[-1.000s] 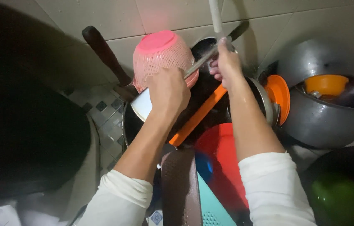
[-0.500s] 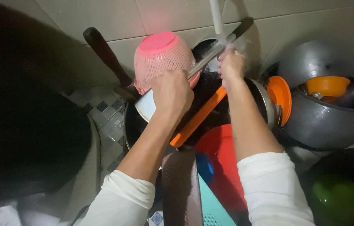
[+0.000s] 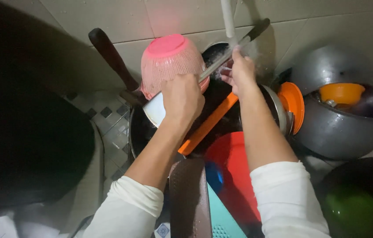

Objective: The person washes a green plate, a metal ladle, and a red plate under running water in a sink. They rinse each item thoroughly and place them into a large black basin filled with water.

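Observation:
My left hand [image 3: 182, 99] grips a steel ladle whose round bowl [image 3: 154, 110] shows just left of my knuckles. Its long shaft [image 3: 215, 66] runs up and right to a black handle end [image 3: 257, 28]. My right hand [image 3: 239, 72] rubs the shaft under a stream of water falling from a white tap pipe [image 3: 227, 17]. A pink mesh strainer bowl [image 3: 169, 59] sits upside down right behind my left hand.
A dark pan [image 3: 140, 132] with a brown handle [image 3: 111, 57] lies below. An orange bar [image 3: 206, 125], a red basin [image 3: 235, 169], a brown board [image 3: 188, 198], steel pots [image 3: 336, 128] with orange lids [image 3: 292, 103] and a green bowl [image 3: 352, 211] crowd the right.
My right hand has slid slightly along the ladle shaft under the water. My left hand holds the ladle in about the same place.

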